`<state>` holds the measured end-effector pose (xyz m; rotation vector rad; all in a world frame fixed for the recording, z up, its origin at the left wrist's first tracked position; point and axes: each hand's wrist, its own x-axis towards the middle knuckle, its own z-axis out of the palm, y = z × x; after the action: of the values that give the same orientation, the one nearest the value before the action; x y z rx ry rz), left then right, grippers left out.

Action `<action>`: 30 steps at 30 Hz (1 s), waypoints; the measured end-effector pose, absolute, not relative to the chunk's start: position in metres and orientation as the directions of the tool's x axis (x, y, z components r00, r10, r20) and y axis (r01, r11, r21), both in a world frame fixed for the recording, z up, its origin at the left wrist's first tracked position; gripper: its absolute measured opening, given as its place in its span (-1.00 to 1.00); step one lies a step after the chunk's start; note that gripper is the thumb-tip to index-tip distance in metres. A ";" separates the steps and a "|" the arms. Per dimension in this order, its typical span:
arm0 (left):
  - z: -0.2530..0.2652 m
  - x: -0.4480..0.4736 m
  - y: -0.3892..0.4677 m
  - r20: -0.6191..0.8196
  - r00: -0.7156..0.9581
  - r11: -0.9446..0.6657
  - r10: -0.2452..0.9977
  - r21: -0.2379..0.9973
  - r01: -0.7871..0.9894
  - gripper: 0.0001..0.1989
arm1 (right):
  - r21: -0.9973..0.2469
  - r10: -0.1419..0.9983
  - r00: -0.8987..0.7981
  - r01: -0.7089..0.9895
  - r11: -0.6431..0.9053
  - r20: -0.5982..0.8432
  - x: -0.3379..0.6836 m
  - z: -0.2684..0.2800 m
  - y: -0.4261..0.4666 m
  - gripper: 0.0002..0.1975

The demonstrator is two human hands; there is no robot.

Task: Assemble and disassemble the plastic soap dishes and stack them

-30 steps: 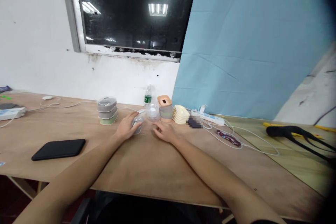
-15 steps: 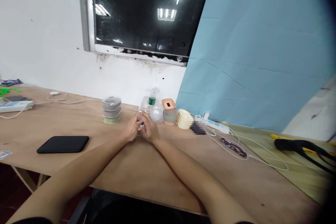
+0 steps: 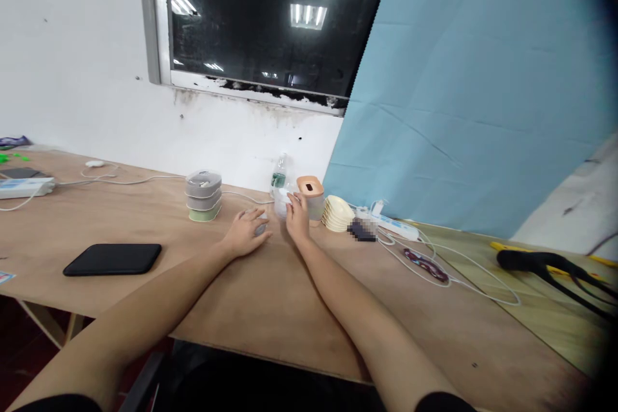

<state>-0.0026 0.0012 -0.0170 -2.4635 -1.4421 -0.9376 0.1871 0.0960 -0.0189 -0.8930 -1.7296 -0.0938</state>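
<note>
My left hand [image 3: 246, 234] rests low over the table, its fingers curled over a small clear plastic piece [image 3: 261, 228]; most of that piece is hidden under the hand. My right hand [image 3: 298, 215] reaches further back, fingers closed on the near right side of a clear plastic cup [image 3: 281, 203]. Just behind the cup stands a clear bottle with a green label [image 3: 279, 179]. An orange-lidded container [image 3: 309, 187] stands right beside the right fingers, partly covered by them.
Stacked grey and green containers [image 3: 203, 196] stand to the left, cream bowls [image 3: 337, 214] to the right. A black phone [image 3: 113, 259] lies at the front left. White cables and a power strip [image 3: 396, 226] spread across the right, near a maroon patterned item [image 3: 425, 265].
My hands, together half a second ago around a clear piece, have parted. The left has settled lower with a clear piece; the right has moved right and back onto the cup.
</note>
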 end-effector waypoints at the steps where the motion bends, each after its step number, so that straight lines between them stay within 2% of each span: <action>1: -0.018 -0.004 0.002 0.570 0.346 -0.529 0.745 0.189 0.827 -0.56 | -0.390 0.537 -0.065 0.616 0.684 0.841 0.190 -0.019 0.098 -0.60; 4: -0.022 -0.007 0.007 0.552 0.318 -0.501 0.770 0.215 0.838 -0.57 | -0.436 0.593 -0.038 0.642 0.631 0.804 0.195 -0.021 0.101 -0.55; 7: -0.029 -0.010 0.012 0.516 0.246 -0.419 0.821 0.251 0.873 -0.54 | -0.440 0.607 -0.058 0.635 0.635 0.792 0.197 -0.026 0.102 -0.57; 12: -0.033 -0.014 0.016 0.388 0.112 -0.232 0.915 0.277 0.932 -0.34 | -0.436 0.639 -0.112 0.641 0.631 0.761 0.199 -0.033 0.101 -0.60; 14: -0.031 -0.016 0.016 0.354 0.098 -0.212 0.930 0.300 0.930 -0.28 | -0.436 0.640 -0.106 0.647 0.626 0.761 0.199 -0.032 0.097 -0.59; 17: -0.025 -0.018 0.015 0.355 0.062 -0.205 0.933 0.382 0.901 -0.29 | -0.415 0.614 -0.123 0.632 0.655 0.780 0.196 -0.028 0.084 -0.59; 20: -0.020 -0.020 0.015 0.443 -0.020 -0.232 0.896 0.506 0.831 -0.30 | -0.353 0.568 -0.244 0.578 0.736 0.786 0.187 -0.023 0.067 -0.66; 23: -0.016 -0.022 0.015 0.562 -0.058 -0.342 0.825 0.578 0.741 -0.31 | -0.282 0.501 -0.421 0.482 0.829 0.756 0.175 -0.021 0.054 -0.70; 27: -0.011 -0.021 0.008 0.613 0.079 -0.489 0.786 0.537 0.687 -0.35 | -0.210 0.429 -0.542 0.419 0.883 0.723 0.164 -0.024 0.046 -0.58; 30: -0.008 -0.017 0.001 0.604 0.229 -0.579 0.763 0.482 0.657 -0.40 | -0.163 0.415 -0.542 0.453 0.877 0.731 0.163 -0.026 0.044 -0.71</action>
<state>-0.0168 0.0014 -0.0082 -2.5580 -1.4873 -1.3847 0.1632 0.0444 -0.0261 -0.6224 -2.2100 -0.0573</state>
